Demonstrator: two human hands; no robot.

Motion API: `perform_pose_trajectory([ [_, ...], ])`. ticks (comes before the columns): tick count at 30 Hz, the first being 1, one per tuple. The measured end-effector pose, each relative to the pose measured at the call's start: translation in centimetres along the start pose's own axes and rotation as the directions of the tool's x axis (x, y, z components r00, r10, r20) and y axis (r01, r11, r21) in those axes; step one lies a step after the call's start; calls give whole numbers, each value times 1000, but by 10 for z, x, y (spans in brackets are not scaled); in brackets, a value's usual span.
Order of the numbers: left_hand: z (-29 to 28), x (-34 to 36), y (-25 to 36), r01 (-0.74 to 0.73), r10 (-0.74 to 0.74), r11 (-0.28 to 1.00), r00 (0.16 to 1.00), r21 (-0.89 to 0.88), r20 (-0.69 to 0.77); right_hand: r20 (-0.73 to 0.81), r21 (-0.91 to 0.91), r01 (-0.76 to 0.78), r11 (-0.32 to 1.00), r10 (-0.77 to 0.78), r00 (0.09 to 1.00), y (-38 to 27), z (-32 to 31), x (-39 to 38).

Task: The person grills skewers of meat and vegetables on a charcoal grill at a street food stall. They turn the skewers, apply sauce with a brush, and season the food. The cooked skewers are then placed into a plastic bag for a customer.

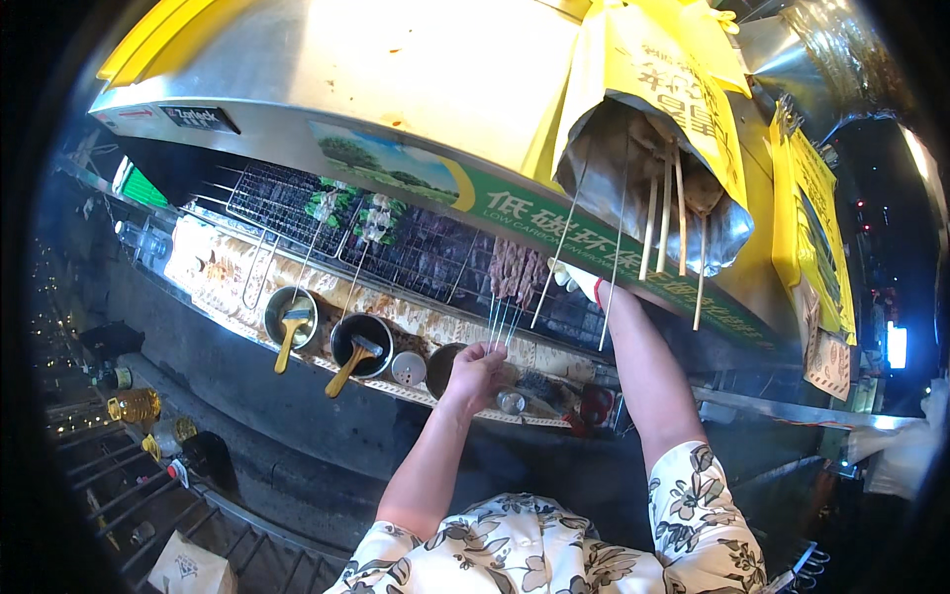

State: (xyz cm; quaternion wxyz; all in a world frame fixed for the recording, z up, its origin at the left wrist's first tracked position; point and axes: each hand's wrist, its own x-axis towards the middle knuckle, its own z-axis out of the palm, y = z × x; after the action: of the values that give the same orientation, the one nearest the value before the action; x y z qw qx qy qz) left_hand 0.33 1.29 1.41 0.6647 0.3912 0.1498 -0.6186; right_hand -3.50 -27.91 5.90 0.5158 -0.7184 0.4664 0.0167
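Observation:
My left hand point(477, 374) is closed round the metal ends of several meat skewers point(517, 272), whose meat lies at the grill's right part. Under the hood's front edge, to the right of that meat, is my right hand point(574, 280). It looks whitish, as if gloved, with a red band at the wrist; its fingers are partly hidden, and what they hold cannot be made out. Two skewers with green pieces point(376, 220) lie over the wire grill grate point(282, 198) to the left.
A metal hood with a green panel point(633, 259) overhangs the grill. Yellow foil bags point(683, 59) with skewers hang at the right, above my right arm. Two bowls with brushes point(361, 346) and a shaker point(408, 368) line the front ledge. A rack with bottles point(134, 404) stands lower left.

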Motion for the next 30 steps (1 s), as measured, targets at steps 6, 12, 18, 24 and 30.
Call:
perform_pose_trajectory([
  [6,17,-6,4,-22,23,999,998,29,-61,204,113,-171,979,145,968,-8,8,-36],
  [12,8,-4,4,-26,29,998,999,59,-43,195,-40,-102,994,108,975,-48,23,-82],
  [18,22,-20,16,13,-2,994,994,106,-108,131,-482,264,835,-230,964,-51,30,-97],
  [24,13,-17,8,9,0,993,997,121,-74,120,-594,392,703,-404,907,-39,30,-91],
  [30,16,-18,8,-4,14,992,997,123,-81,58,-651,353,672,-419,906,-27,21,-71],
])
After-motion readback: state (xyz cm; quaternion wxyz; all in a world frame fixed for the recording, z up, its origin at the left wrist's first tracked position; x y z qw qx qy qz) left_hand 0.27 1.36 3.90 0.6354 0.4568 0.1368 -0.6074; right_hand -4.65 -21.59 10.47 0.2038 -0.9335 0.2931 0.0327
